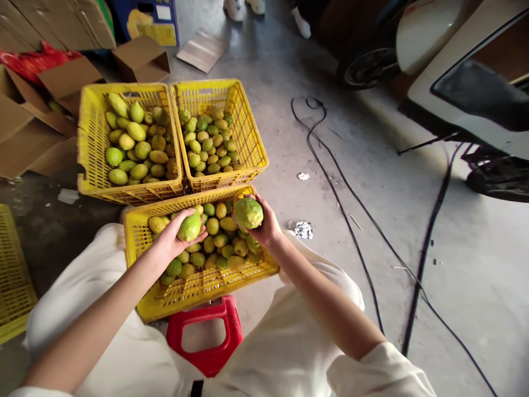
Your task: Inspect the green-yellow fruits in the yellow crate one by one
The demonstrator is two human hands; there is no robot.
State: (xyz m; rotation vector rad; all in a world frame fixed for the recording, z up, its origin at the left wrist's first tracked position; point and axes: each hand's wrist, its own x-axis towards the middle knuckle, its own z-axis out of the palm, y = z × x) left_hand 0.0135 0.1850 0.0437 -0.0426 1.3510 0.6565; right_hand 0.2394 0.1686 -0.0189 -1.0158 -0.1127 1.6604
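My left hand (176,234) is curled around a green lemon (190,226), palm turned up, above the near yellow crate (142,298). On the other side, my right hand (266,223) grips a larger, bumpy green-yellow lemon (248,213) over that crate's right end. Many green and yellow lemons (236,262) lie in the near crate below both hands. Behind it, side by side, stand a left yellow crate (88,149) of mostly larger lemons (135,130) and a right yellow crate (252,138) of smaller ones (212,130).
A red plastic stool (233,325) sits between my knees. Cardboard boxes (37,129) crowd the left, with another yellow crate (12,275) nearer. Black cables (330,176) cross the floor at right, near a parked vehicle (487,99). Other people's shoes (235,9) show at the top.
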